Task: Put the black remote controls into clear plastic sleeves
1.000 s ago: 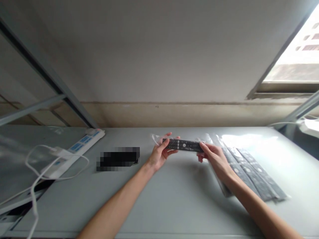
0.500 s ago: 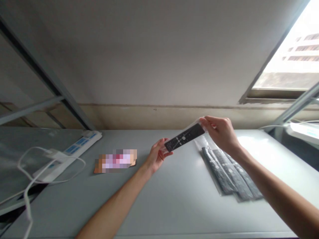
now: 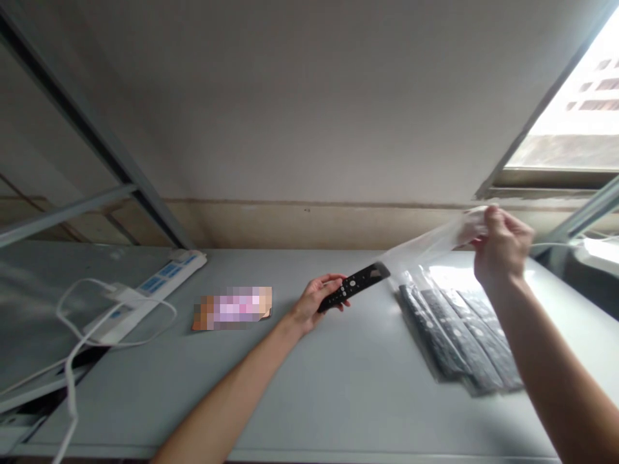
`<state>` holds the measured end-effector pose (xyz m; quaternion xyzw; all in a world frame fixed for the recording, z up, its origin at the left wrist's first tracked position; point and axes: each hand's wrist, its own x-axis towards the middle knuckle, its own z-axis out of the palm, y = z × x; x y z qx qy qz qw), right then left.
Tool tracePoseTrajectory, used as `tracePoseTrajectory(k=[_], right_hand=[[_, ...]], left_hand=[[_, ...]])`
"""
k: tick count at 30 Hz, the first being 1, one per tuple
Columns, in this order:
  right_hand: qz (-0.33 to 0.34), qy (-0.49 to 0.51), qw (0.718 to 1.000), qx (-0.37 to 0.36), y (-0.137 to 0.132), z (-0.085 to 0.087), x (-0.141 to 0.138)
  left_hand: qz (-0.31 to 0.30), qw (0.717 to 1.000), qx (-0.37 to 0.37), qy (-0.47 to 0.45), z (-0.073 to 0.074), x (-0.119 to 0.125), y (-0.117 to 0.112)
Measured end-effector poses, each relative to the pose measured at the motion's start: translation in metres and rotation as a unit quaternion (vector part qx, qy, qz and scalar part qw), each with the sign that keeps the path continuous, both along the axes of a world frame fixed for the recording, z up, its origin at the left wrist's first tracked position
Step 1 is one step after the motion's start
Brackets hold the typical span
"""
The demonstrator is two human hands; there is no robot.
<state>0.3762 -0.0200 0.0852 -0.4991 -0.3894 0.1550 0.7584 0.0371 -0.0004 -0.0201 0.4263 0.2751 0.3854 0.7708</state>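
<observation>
A black remote control [image 3: 365,278] is gripped at its lower end by my left hand [image 3: 314,300], thumb on its button side. It is held tilted above the table, its far end pointing up and right. My right hand [image 3: 503,241] is closed on a clear plastic bag [image 3: 425,243], which stretches down and left towards the remote's far end. Whether the bag still touches the remote I cannot tell. Below my right hand, several more remotes in clear bags [image 3: 449,335] lie side by side on the table [image 3: 329,386].
A long white power strip [image 3: 145,298] with a looped white cable [image 3: 71,380] lies at the left. A pixelated flat item [image 3: 232,308] rests left of my left hand. Metal frame bars [image 3: 97,129] rise at the left; a wall [image 3: 309,116] stands behind.
My right hand has moved right, drawing the plastic bag off the remote control, which is now bare. My left hand has shifted its hold onto the remote itself.
</observation>
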Motion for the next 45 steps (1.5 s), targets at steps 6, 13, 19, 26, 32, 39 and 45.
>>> tracePoseTrajectory(k=[6,13,19,26,32,39,45], right_hand=[[-0.031,0.156,0.987,-0.035,0.010,-0.051,0.003],[0.161,0.015,0.969,-0.189,0.011,-0.086,-0.059],[0.189,-0.129,0.957,-0.178,0.005,-0.096,-0.081],[0.159,-0.271,0.937,-0.154,0.001,-0.110,-0.077],[0.060,-0.502,0.857,-0.096,-0.005,-0.098,-0.075],[0.131,-0.651,0.734,-0.143,-0.027,-0.111,-0.106],[0.198,-0.623,0.734,-0.187,-0.026,-0.112,-0.103]], left_hand=[[-0.061,0.997,0.036,-0.005,0.007,0.003,-0.013],[0.122,0.945,0.181,0.244,0.006,0.015,-0.027],[0.227,0.828,0.343,0.382,-0.002,0.015,-0.029],[0.272,0.728,0.407,0.480,-0.025,0.014,-0.021],[0.253,0.674,0.520,0.460,-0.006,0.012,-0.021],[0.140,0.676,0.504,0.519,-0.024,0.007,-0.012],[0.080,0.634,0.483,0.599,-0.017,0.005,-0.011]])
